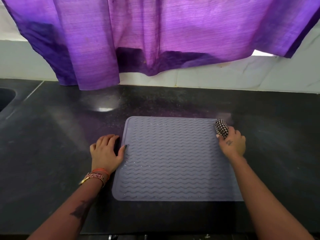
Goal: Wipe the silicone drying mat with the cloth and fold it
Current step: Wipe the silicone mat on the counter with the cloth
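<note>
Black speckled stone counter (52, 153), glossy, with a bright glare patch near its middle. Pale tiled wall behind. Purple curtain (155, 35) hangs across the top of the view; its lower left fold reaches down to the counter's back edge. Edge of a dark sink (6, 98) at far left, set into the counter.

Silicone drying mat (171, 160): grey-lilac, rounded corners, raised rim, rows of wavy ridges. Lies flat and unfolded on the counter, centre-right. Small glints, possibly water droplets, along some ridges. No brand or lettering readable on it.

Left hand (106, 151): rests flat on the counter just beside the mat's left edge, fingers loosely spread and holding nothing; thumb reaches onto the mat's rim. Metal watch (93, 177) and orange thread bands on the wrist. Dark tattoo on the forearm, shape not readable.

Right hand (232, 142): at the mat's far right corner, fingers curled round a bunched cloth (221, 128), black-and-white check. Cloth sticks out past the fingers and touches the mat at the corner. Small dark mark on the back of the hand near the thumb, perhaps letters, too small to read.
</note>
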Available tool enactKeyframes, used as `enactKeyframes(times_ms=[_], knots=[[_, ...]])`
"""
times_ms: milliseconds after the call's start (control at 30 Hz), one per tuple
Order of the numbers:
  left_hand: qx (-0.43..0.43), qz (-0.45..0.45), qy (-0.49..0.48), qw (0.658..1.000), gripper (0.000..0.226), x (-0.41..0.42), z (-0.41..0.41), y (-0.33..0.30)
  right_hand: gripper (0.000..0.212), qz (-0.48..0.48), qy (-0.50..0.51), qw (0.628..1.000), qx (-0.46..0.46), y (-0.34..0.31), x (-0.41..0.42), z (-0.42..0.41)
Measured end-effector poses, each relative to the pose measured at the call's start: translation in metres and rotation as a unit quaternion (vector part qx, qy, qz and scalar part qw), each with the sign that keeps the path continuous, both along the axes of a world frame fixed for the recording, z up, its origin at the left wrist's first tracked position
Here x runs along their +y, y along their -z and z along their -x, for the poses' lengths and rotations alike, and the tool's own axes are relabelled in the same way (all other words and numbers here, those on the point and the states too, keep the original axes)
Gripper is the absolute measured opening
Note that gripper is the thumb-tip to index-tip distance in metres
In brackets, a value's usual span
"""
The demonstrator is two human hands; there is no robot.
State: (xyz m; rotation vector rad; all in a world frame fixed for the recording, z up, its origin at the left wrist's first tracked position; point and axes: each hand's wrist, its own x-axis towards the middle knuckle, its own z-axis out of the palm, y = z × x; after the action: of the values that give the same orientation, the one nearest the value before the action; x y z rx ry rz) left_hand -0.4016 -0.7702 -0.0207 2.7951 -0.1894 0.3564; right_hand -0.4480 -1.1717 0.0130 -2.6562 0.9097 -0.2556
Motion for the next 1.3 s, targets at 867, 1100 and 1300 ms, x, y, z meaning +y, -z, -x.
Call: enactKeyframes(times_ms=[867,1100,1300], knots=[[0.104,-0.048,-0.008,0.993,0.074,-0.001,-0.011,0.012,0.04,0.061,-0.007,0.997,0.047,0.001,0.014,-0.021],[0.105,-0.048,-0.01,0.993,0.074,-0.002,-0.01,0.01,0.048,-0.003,-0.123,0.992,-0.016,0.0,0.038,-0.026],[0.106,-0.044,-0.013,0.993,0.074,-0.002,-0.01,0.009,0.04,-0.081,0.004,0.988,-0.129,-0.013,0.008,-0.03]])
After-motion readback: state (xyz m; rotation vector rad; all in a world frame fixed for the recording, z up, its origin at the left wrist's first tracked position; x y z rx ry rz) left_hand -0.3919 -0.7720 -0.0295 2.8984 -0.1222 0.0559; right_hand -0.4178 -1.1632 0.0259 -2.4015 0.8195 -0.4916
